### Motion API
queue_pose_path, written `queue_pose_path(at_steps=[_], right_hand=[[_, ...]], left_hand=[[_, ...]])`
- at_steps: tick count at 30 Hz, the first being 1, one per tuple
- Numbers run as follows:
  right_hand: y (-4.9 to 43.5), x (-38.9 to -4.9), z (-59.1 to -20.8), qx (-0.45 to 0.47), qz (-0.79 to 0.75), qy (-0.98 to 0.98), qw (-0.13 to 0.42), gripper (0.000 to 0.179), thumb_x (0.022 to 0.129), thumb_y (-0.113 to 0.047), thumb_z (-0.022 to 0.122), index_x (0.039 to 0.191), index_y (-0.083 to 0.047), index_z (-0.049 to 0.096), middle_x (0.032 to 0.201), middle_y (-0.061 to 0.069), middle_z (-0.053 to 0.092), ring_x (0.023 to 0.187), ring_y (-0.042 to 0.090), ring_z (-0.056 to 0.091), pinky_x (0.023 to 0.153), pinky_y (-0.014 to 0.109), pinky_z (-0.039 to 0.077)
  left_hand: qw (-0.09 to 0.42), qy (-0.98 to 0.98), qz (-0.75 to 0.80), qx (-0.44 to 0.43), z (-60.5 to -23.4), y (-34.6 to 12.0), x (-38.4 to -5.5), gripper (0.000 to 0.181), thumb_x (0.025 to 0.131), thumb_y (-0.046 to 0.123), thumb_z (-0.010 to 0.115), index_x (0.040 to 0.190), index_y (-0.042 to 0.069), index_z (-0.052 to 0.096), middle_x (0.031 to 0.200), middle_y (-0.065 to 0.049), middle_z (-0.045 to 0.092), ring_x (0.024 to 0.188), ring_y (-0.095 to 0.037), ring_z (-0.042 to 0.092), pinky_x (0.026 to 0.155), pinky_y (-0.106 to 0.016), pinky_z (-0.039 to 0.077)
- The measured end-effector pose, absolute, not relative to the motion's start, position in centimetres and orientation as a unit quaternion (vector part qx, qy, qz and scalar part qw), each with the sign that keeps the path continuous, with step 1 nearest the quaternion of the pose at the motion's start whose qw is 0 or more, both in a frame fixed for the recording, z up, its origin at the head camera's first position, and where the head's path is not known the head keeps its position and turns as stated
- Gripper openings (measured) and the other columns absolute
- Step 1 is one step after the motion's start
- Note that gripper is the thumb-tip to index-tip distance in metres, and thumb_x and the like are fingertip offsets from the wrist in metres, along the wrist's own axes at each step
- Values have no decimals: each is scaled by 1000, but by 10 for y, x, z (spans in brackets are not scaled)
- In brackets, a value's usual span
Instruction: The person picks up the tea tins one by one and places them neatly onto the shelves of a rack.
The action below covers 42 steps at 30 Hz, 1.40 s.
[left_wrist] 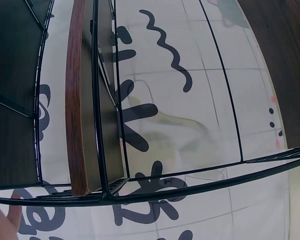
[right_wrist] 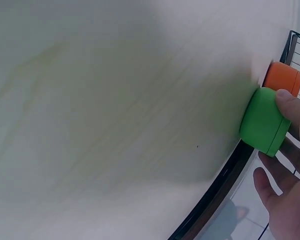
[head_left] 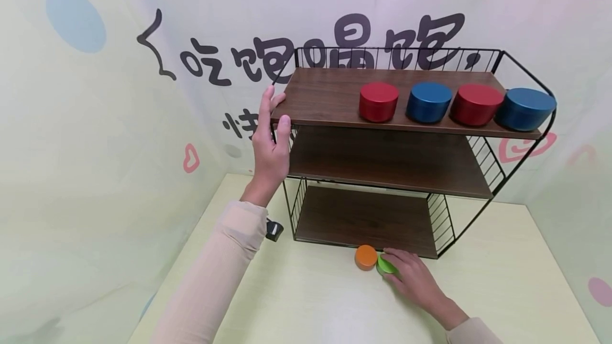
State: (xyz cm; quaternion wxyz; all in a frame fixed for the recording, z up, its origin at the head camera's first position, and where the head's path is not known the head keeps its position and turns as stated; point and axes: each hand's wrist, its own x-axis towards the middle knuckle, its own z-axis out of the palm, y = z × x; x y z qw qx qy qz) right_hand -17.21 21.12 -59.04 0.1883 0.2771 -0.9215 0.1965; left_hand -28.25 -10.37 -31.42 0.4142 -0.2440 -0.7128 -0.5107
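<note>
My right hand (head_left: 413, 280) pinches a small green round tin (right_wrist: 265, 120) at the front edge of the bottom shelf, thumb on one side and fingers on the other. Right beside it is an orange round tin (head_left: 366, 257). At the upper left, my left hand (head_left: 271, 147) rests against the left end of a three-tier shelf rack (head_left: 382, 159), its fingers extended upward by the top board. Only a bit of this hand (left_wrist: 1, 222) shows in the left wrist view, near the black wire frame (left_wrist: 190, 187).
Along the top shelf's right half stand two red tins (head_left: 379, 102) alternating with two blue tins (head_left: 428, 102). The rack has black wire sides and stands on a pale table (head_left: 306, 301). A printed wall cloth (head_left: 201, 9) hangs behind. A small black object (head_left: 274, 230) shows beside the left sleeve.
</note>
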Motion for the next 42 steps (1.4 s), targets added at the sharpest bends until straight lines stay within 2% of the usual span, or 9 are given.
queue_pose_path(at_steps=[7,14,18,25,30,38,42], right_hand=[[213,-172,-586,291,185,-920,188,50,70,-16,89,116,-5,71,123,14,67,109,36,64,81,64,50],[214,-174,-572,322,172,-906,214,49,67,-15,91,112,-4,72,120,14,68,106,34,65,80,58,53],[215,-173,-563,337,169,-899,224,50,66,-15,91,111,-5,72,118,14,69,103,33,66,77,59,53],[215,-173,-551,352,168,-892,227,49,68,-17,90,112,-7,72,119,12,68,104,32,66,76,64,52],[212,-173,-541,364,170,-887,228,49,67,-16,91,112,-9,72,120,12,68,105,32,65,77,63,52],[208,-173,-521,391,161,-874,242,49,67,-17,90,112,-9,72,122,12,67,105,32,65,77,62,53],[205,-176,-512,414,157,-859,258,50,67,-17,89,113,-8,71,121,12,67,104,31,65,76,57,54]], left_hand=[[412,-715,-510,-242,-315,-103,-284,53,102,19,46,154,16,35,142,-3,55,127,-13,49,95,-33,37],[416,-711,-511,-246,-314,-103,-284,53,102,15,47,153,8,35,142,-9,54,122,-18,52,91,-33,37],[420,-706,-513,-251,-313,-103,-283,54,101,13,48,153,5,34,142,-13,54,124,-21,51,92,-34,37],[419,-713,-506,-245,-313,-105,-283,53,102,18,46,153,10,35,142,-6,54,120,-16,52,87,-33,38],[421,-716,-499,-246,-313,-106,-283,53,103,22,45,154,13,34,143,-3,54,118,-15,53,86,-33,39],[411,-719,-507,-240,-316,-105,-283,54,102,21,46,154,15,34,143,0,54,125,-12,50,92,-33,38],[416,-717,-506,-240,-316,-104,-283,53,102,18,46,154,11,35,143,-6,54,128,-14,49,94,-34,37]])
